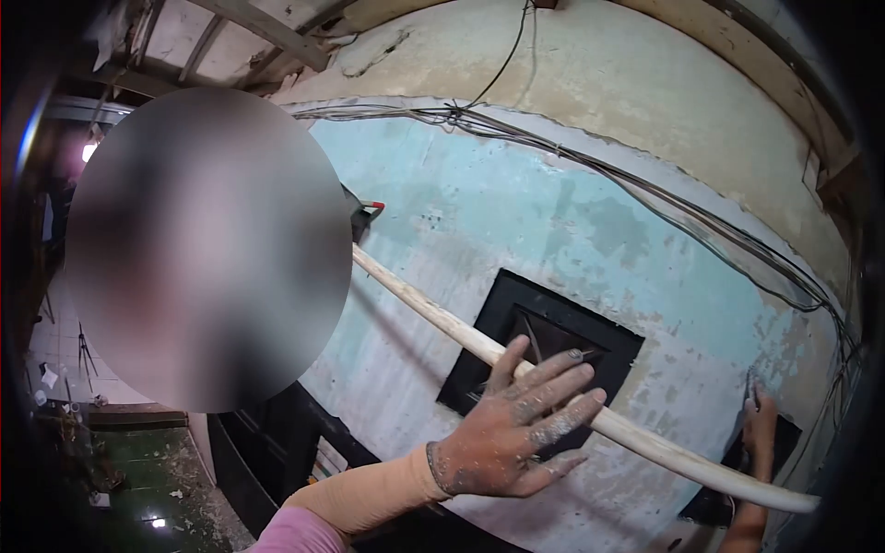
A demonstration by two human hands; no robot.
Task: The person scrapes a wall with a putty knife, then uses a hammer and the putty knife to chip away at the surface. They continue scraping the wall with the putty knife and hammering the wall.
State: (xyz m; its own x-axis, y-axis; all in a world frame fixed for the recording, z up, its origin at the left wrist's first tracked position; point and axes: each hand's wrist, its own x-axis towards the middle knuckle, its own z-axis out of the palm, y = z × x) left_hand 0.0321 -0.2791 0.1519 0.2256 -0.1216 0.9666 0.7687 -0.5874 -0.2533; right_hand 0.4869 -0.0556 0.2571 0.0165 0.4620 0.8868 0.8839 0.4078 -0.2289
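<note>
My left hand (516, 429), speckled with pale dust, reaches in from the bottom with its fingers spread. It overlaps a long pale pole (429, 318), which slopes down to the right across the view; whether the palm presses on it is hidden. The hand lies in front of a black square frame (627, 346) on the wall. At the far right, my right hand (761, 426) is up against the peeling wall (516, 203), its fingers closed around something thin and dark that I cannot make out. The pole's lower end crosses in front of that forearm.
Bundled cables (608, 170) run along the upper wall. Another black panel (784, 447) is beside my right hand. A blurred disc covers the left side; a red-tipped dark object (371, 206) shows at its edge. Debris lies on the green floor (138, 470). Wooden beams (267, 32) cross overhead.
</note>
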